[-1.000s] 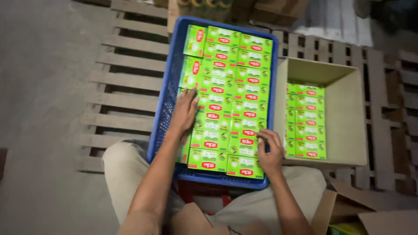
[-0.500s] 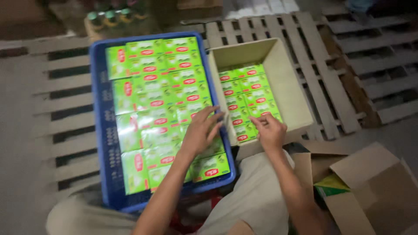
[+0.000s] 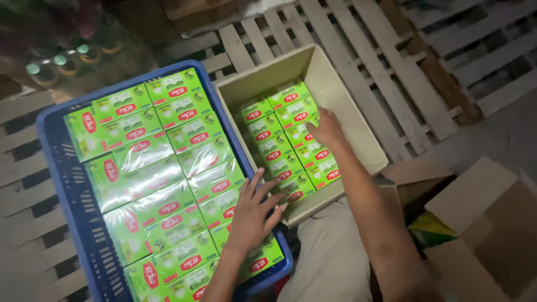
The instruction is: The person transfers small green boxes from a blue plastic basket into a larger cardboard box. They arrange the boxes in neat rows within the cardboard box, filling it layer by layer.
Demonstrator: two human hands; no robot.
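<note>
Two bare hands work over green, film-wrapped cardboard packets. The left hand (image 3: 254, 215) lies flat, fingers spread and gripping nothing, on the packets (image 3: 168, 184) filling the blue slatted plastic crate (image 3: 61, 190), at the crate's near right corner. Just right of the crate, the right hand (image 3: 326, 130) presses on the green packets (image 3: 282, 145) inside the open brown cardboard box (image 3: 335, 95); whether it grips one, I cannot tell.
</note>
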